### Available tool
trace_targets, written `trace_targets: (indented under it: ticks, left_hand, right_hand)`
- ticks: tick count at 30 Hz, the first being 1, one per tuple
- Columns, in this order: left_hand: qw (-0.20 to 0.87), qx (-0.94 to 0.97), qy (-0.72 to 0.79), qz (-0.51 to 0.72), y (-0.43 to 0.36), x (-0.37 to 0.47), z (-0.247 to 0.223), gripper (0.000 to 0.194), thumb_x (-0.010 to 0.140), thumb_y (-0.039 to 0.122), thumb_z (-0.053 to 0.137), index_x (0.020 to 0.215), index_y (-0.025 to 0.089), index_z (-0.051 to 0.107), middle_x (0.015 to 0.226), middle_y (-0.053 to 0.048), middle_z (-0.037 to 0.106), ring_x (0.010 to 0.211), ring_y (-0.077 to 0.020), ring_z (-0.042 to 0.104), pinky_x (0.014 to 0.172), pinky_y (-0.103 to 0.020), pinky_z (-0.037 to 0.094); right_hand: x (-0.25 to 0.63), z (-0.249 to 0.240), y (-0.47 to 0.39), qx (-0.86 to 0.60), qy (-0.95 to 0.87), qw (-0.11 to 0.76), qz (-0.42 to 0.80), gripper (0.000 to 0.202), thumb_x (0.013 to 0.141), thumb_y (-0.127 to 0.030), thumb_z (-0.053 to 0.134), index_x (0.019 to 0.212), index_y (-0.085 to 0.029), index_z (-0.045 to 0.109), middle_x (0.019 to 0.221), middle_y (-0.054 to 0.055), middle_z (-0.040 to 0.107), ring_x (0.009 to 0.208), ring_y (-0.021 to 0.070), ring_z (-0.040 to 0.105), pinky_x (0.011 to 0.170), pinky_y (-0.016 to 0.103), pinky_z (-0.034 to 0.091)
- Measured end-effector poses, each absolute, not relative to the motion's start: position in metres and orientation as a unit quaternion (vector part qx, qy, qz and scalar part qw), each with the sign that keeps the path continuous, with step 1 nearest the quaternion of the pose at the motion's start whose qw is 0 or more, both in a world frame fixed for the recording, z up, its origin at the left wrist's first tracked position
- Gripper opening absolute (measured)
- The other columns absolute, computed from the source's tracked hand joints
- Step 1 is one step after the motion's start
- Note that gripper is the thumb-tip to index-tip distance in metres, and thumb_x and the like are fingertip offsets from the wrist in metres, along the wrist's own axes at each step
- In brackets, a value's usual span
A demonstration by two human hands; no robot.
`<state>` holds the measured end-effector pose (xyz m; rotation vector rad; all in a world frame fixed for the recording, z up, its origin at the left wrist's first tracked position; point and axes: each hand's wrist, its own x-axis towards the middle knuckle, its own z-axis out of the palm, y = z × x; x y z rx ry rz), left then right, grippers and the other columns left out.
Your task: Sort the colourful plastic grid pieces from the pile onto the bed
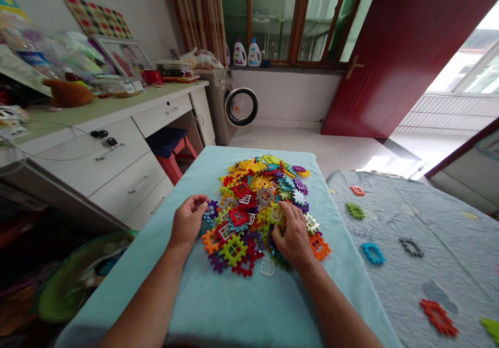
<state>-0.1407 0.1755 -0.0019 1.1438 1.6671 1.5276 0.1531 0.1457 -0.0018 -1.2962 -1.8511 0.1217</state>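
Interlocking plastic pieces (259,214) lie heaped on a cloth-covered table (230,306), spreading from its middle almost to the far edge and running longest, it appears, from near to far. On the flank toward the left edge, thumb and forefinger of the left hand (188,222) pinch a purple piece (212,208), its squarish, partly covered outline showing no clear long axis. Toward the right edge, the right hand (293,232), fingers curved and thumb apart, rests over a lime piece (275,213); whether it grips cannot be told. Picking through the heap looks to be the step in hand; a next move would call for easing the purple piece clear of its neighbours. A white window panel (267,267) lies at the heap's near end. Past the table's right edge, a red piece (438,317) on a grey-blue sheet (390,285) slants from far left to near right.
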Motion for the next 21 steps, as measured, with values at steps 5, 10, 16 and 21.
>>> trace_targets:
  ticks: [5,10,16,21]
  left_hand:
    - [0.291,0.408,0.625,0.598,0.1747,-0.1386,0.0016,0.036,0.067,0.040,0.070,0.094,0.018,0.067,0.090,-0.005,0.073,0.076,-0.0185,0.066,0.079,-0.034,0.053]
    - [0.291,0.402,0.617,0.611,0.1743,-0.1377,0.0028,0.037,0.066,0.039,0.071,0.095,0.017,0.067,0.092,-0.005,0.072,0.080,-0.0191,0.066,0.083,-0.035,0.054]
    - [0.288,0.410,0.611,0.612,0.1741,-0.1381,0.0013,0.036,0.069,0.038,0.068,0.098,0.018,0.067,0.095,-0.005,0.071,0.086,-0.0196,0.066,0.085,-0.035,0.053]
    - [0.286,0.440,0.614,0.589,0.1743,-0.1386,-0.0008,0.036,0.071,0.038,0.064,0.101,0.018,0.066,0.099,-0.005,0.071,0.090,-0.0201,0.066,0.087,-0.035,0.052]
  right_hand:
    - [0.1539,-0.0033,0.1463,-0.528,-0.735,0.422,0.050,0.056,0.078,-0.020,0.059,0.134,-0.018,0.051,0.127,0.014,0.061,0.121,0.0312,0.052,0.106,0.052,0.042]
    - [0.1542,-0.0039,0.1459,-0.537,-0.730,0.419,0.054,0.055,0.080,-0.026,0.064,0.134,-0.019,0.052,0.123,0.013,0.063,0.116,0.0312,0.055,0.103,0.053,0.042]
    - [0.1549,-0.0040,0.1461,-0.536,-0.731,0.418,0.057,0.054,0.080,-0.027,0.064,0.132,-0.019,0.053,0.119,0.013,0.065,0.112,0.0311,0.057,0.101,0.053,0.044]
    - [0.1541,-0.0028,0.1457,-0.532,-0.735,0.418,0.055,0.054,0.080,-0.025,0.063,0.132,-0.018,0.053,0.121,0.014,0.065,0.115,0.0314,0.056,0.102,0.053,0.043]
